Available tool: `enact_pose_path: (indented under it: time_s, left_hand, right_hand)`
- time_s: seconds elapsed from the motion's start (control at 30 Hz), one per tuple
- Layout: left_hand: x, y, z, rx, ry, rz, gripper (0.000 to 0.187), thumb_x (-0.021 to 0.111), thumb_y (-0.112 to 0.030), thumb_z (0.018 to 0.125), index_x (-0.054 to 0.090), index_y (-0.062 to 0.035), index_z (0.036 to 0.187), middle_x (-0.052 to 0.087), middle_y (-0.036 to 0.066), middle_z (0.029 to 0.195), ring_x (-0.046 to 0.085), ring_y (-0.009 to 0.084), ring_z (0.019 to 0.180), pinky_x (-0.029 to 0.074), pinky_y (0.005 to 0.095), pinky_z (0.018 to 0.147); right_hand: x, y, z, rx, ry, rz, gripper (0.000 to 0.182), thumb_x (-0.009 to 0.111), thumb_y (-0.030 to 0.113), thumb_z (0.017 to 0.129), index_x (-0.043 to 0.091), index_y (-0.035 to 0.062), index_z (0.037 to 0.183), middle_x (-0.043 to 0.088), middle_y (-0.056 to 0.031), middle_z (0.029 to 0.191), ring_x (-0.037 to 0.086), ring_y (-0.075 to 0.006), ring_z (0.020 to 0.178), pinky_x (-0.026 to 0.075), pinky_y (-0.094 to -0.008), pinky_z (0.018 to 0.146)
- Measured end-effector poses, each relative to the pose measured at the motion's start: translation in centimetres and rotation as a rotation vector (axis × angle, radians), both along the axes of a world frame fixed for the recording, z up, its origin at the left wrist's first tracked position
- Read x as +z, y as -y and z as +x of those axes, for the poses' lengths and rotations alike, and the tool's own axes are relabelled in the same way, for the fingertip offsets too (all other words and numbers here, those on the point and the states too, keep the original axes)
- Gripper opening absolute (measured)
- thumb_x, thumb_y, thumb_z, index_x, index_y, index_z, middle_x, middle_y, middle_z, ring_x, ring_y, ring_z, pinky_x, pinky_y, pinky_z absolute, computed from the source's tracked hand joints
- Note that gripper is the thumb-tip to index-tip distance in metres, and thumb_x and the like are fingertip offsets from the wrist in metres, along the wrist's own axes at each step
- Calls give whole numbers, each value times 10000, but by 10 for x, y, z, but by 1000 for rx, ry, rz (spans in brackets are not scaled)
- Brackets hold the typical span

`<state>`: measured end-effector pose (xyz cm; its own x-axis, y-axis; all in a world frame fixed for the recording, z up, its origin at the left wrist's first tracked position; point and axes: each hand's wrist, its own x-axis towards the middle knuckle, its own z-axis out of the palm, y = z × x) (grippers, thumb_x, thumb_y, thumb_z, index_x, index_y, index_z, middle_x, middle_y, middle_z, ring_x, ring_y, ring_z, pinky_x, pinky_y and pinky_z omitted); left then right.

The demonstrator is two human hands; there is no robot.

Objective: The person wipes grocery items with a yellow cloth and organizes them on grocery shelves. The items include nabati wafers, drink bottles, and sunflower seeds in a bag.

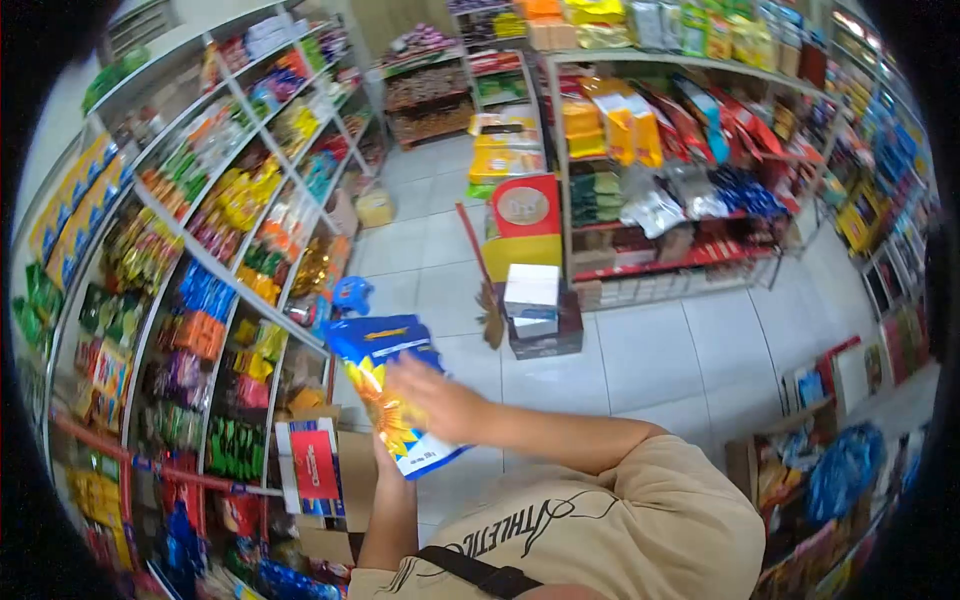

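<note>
A blue and white bag with a sunflower picture [372,375] is held up in front of my body, tilted, with its lower corner toward me. My left hand [392,462] grips the bag from below and behind, its fingers mostly hidden by the bag. Across the front of the bag lies my right hand [432,398], fingers stretched out and somewhat blurred, the palm over the printed sunflowers. Close behind the bag's top edge is a small blue item [352,295] near the shelf.
Shelves of colourful packets [215,200] rise along my left. An open cardboard box [350,480] stands beside my left forearm. Ahead are a white box [531,290] on a dark carton [546,338], a broom [488,300] and a rack of hanging bags [680,130]. Tiled floor [650,350] lies between.
</note>
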<state>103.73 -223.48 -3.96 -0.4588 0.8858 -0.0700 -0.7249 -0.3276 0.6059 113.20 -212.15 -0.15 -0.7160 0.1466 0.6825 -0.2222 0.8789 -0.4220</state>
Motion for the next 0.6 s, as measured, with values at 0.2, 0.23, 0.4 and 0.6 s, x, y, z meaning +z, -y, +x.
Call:
enact_pose_path:
  time_s: [0.2, 0.23, 0.4, 0.6]
  left_hand:
    - [-31, -6, 21, -536, -127, -205, 447, 382, -345, 906, 397, -45, 1237, 496, 143, 1195, 517, 255, 1056, 407, 397, 922]
    - [-33, -6, 24, -563, -104, -192, 447, 383, -344, 906, 396, -45, 1238, 495, 143, 1197, 515, 255, 1058, 406, 398, 923]
    - [-3, -40, 35, -528, 113, -1, 447, 387, -339, 905, 391, -46, 1244, 486, 146, 1208, 509, 259, 1067, 403, 401, 927]
    - [8, -77, 69, -641, -44, -20, 458, 364, -341, 921, 351, -55, 1278, 445, 142, 1252, 492, 274, 1089, 389, 418, 943]
  right_hand:
    - [-5, -81, 53, -663, -173, -491, 484, 508, 171, 835, 370, -29, 1253, 377, -244, 1287, 305, -375, 1240, 249, -377, 1021]
    - [-6, -75, 68, -682, -158, -549, 485, 503, 172, 840, 366, -24, 1261, 377, -244, 1290, 302, -366, 1246, 246, -372, 1022]
    - [-15, -16, 98, -550, -78, -635, 503, 516, 148, 840, 348, -39, 1275, 343, -235, 1323, 242, -324, 1289, 200, -365, 1045]
    - [5, 18, 126, -502, 113, -165, 557, 524, 188, 823, 316, -27, 1293, 283, -242, 1346, 181, -419, 1281, 202, -430, 1041]
